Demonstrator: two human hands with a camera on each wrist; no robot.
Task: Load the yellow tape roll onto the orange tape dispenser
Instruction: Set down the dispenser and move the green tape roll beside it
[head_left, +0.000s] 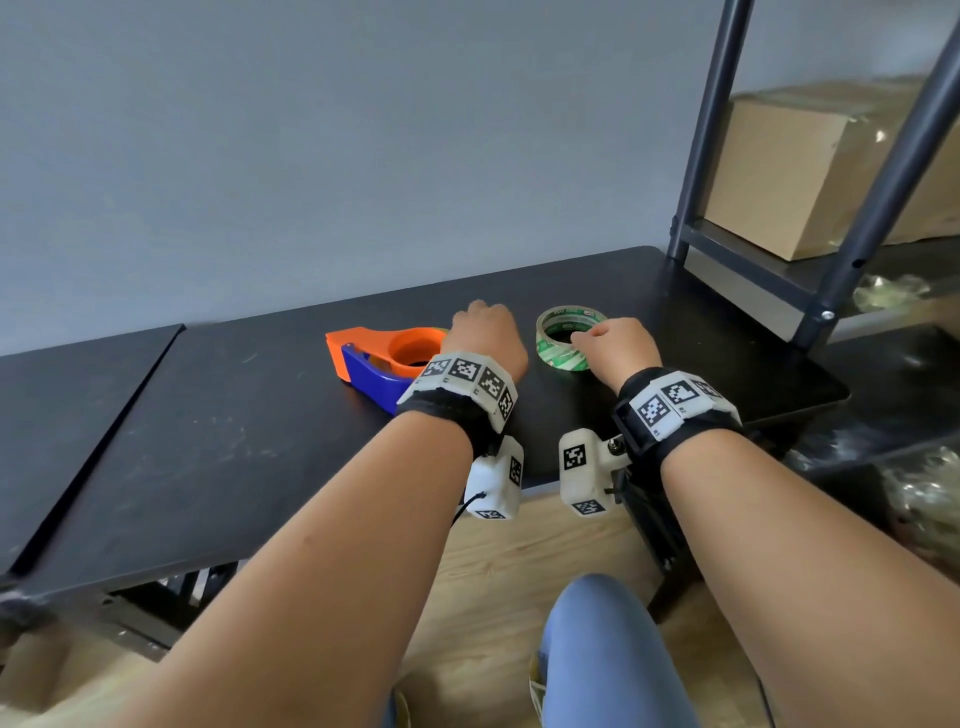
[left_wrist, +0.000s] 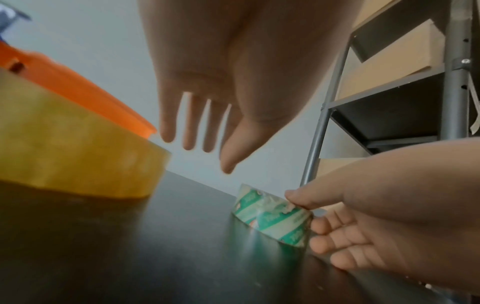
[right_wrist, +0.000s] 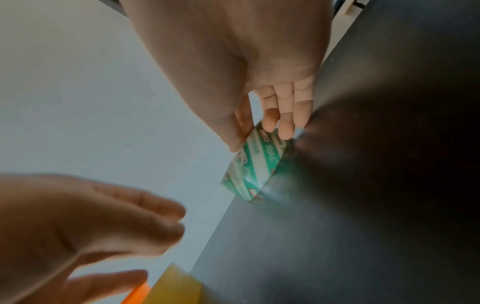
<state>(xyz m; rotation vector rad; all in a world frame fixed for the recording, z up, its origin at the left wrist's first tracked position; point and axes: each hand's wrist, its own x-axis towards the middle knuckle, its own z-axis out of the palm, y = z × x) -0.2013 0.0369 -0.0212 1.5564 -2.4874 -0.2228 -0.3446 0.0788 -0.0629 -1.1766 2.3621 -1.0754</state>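
Right, nearest the camera both forearms reach out over the front edge of the black table (head_left: 208, 426), each wrist strapped with a marker-covered band. The left hand (head_left: 485, 332) hovers just above the tabletop beside the orange tape dispenser (head_left: 387, 348), and the left wrist view shows its fingers (left_wrist: 187, 123) straight and spread, thumb out, holding nothing at all. The dispenser lies on its side, orange body with a blue handle section, the round hub facing up. The yellow tape roll (left_wrist: 78, 152) sits right against the dispenser on the table; the head view hides nearly all of it behind the left hand, but the left wrist camera catches its amber band close up, orange plastic directly behind it. Over to the right, the right hand (head_left: 615, 345) pinches the green tape roll (head_left: 563, 338), thumb on the top rim, fingers (left_wrist: 335, 230) curled against the outer wall, the roll lying flat on the table. The two rolls are apart, with bare tabletop between them. Farther back, at the right end, a grey metal shelf unit (head_left: 878, 208) stands with a cardboard box (head_left: 789, 171) on its shelf, and a plain grey wall (head_left: 311, 130) closes the scene.
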